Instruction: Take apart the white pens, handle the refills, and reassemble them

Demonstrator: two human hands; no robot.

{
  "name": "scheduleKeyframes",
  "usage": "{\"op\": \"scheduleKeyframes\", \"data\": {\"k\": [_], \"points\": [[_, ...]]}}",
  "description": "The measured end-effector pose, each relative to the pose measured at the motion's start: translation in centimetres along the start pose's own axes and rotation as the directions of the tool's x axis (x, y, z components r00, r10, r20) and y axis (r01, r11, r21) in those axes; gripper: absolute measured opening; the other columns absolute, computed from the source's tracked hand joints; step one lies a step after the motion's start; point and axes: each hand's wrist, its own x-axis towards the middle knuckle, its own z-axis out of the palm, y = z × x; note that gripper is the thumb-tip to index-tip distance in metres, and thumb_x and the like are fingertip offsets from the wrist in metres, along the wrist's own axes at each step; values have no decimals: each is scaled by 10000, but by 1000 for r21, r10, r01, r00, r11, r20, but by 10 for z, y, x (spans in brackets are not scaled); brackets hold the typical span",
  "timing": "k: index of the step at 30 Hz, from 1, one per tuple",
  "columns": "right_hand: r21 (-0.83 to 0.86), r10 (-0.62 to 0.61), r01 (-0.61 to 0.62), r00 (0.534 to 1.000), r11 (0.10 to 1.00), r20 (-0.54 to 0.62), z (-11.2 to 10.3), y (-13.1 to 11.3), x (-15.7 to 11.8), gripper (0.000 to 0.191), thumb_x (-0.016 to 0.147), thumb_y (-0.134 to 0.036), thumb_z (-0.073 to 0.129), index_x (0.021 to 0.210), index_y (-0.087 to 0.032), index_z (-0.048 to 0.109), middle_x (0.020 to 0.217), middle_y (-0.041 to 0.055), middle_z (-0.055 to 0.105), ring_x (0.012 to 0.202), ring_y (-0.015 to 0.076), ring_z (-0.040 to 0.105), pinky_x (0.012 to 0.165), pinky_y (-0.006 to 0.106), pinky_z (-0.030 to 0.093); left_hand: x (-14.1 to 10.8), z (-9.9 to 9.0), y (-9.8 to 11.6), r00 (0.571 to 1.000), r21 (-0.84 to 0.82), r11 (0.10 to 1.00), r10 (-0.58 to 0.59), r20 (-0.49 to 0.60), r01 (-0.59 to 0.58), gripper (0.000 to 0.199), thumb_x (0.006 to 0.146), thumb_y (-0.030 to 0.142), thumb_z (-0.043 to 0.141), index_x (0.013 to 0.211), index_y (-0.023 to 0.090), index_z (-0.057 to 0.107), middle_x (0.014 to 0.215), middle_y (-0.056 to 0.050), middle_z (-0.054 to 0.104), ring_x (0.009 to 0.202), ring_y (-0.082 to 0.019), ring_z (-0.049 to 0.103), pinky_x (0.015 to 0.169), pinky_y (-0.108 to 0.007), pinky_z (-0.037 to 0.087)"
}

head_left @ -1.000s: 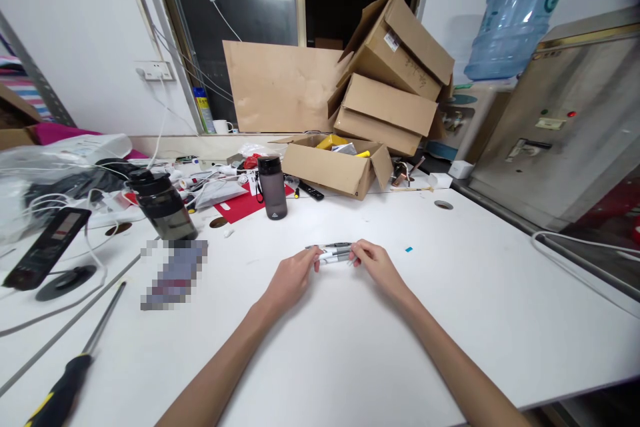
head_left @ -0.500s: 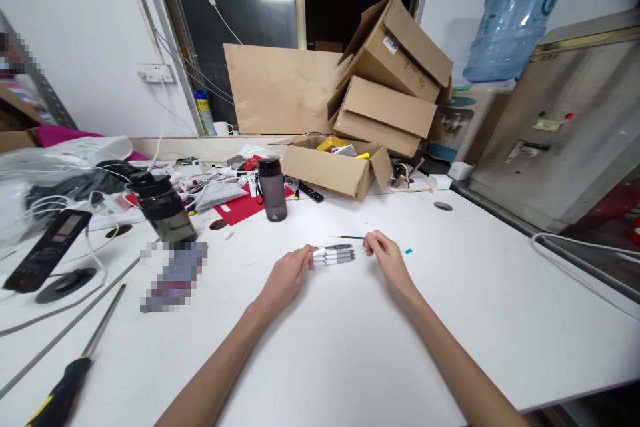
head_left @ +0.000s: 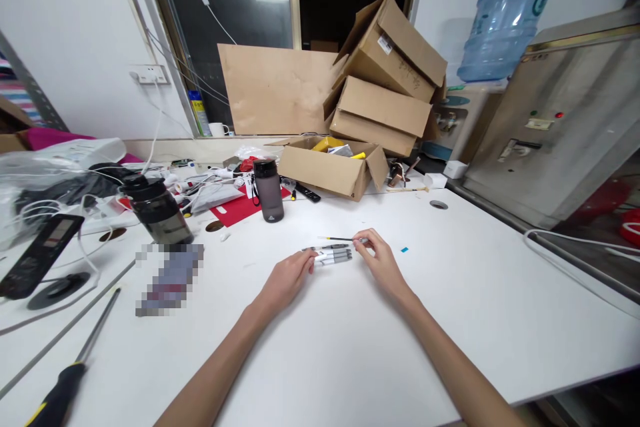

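Several white and grey pens [head_left: 334,255] lie side by side on the white table [head_left: 330,347]. My left hand [head_left: 289,275] is closed on their left ends. Just behind them lies a darker pen [head_left: 332,247], close to my left fingertips. My right hand [head_left: 379,257] is to the right of the pens, its fingers pinched at the right end of a thin dark refill [head_left: 337,238] with a yellow mark. A small blue piece [head_left: 405,249] rests on the table, right of my right hand.
A grey bottle [head_left: 269,192] and an open cardboard box [head_left: 325,170] stand behind the hands. At left are a black bottle [head_left: 157,210], tangled cables and a screwdriver [head_left: 95,330]. A metal cabinet [head_left: 555,113] stands at right.
My right hand has shifted slightly and now pinches at the refill's end. The darker pen has come apart from the white and grey pens. The view has moved a little.
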Motion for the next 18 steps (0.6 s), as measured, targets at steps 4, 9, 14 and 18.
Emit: {"op": "scheduleKeyframes", "data": {"k": [4,9,14,18], "points": [[-2,0,0,1000,1000,6,0,1,0,166,966,-361,576,955,-224,668,1020,63,648,929,220,638,850,344,499,0,1,-1,1000,22,1000,20,-2,-20,325,1091,323,261,926,242,529,901,2,636,783,-170,605,773,-284,451],[-3,5,-5,1000,1000,15,0,2,-2,165,960,-365,586,973,-229,679,1034,67,656,934,226,642,840,350,510,3,3,-1,996,148,985,90,23,-93,268,1053,212,307,919,224,539,932,-31,658,834,-184,627,787,-290,470],[4,-9,9,1000,1000,21,0,5,-2,191,958,-399,597,964,-226,678,1031,72,660,943,233,634,855,362,510,2,5,-3,993,214,970,108,42,-115,213,1005,142,378,1013,215,577,988,-37,696,861,-187,646,787,-290,495],[12,2,-2,1000,1000,5,1,6,-2,221,957,-426,600,927,-218,667,1004,74,660,945,236,628,848,364,505,2,9,-3,993,206,972,115,19,-116,241,1035,180,369,1112,217,595,1079,-53,723,934,-195,669,833,-305,514]]}}
